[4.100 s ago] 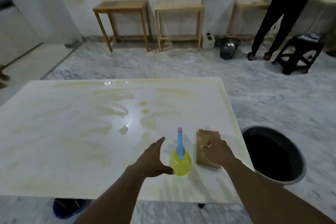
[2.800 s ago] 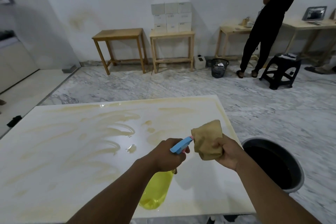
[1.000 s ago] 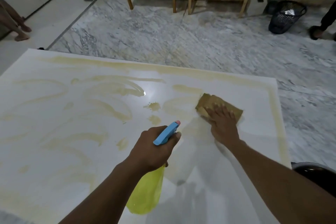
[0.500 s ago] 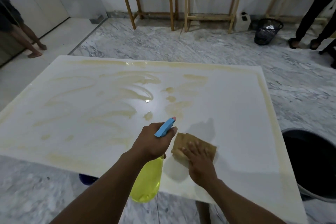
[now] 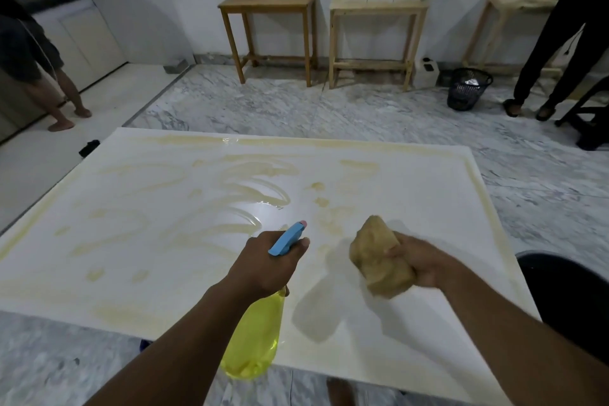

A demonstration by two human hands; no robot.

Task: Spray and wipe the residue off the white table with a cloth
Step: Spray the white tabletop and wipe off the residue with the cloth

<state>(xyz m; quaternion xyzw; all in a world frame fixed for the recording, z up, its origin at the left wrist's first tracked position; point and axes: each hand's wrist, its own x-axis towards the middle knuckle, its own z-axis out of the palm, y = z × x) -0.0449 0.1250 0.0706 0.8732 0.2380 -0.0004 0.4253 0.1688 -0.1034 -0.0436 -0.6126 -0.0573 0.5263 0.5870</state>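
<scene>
White tabletop (image 5: 412,194) streaked with yellowish residue (image 5: 250,194). Left hand (image 5: 268,265) grips spray bottle (image 5: 253,336); right hand (image 5: 420,260) clutches lifted cloth (image 5: 379,257). Best to mist streaks ahead, then wipe firmly.

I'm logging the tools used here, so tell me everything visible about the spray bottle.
The spray bottle has a translucent yellow, plastic-looking body and a blue trigger head with a pink nozzle tip. It is held off the table, tilted, body hanging toward the near edge and nozzle aimed out over the smeared top. The left hand grips its neck; nothing else touches it.
</scene>
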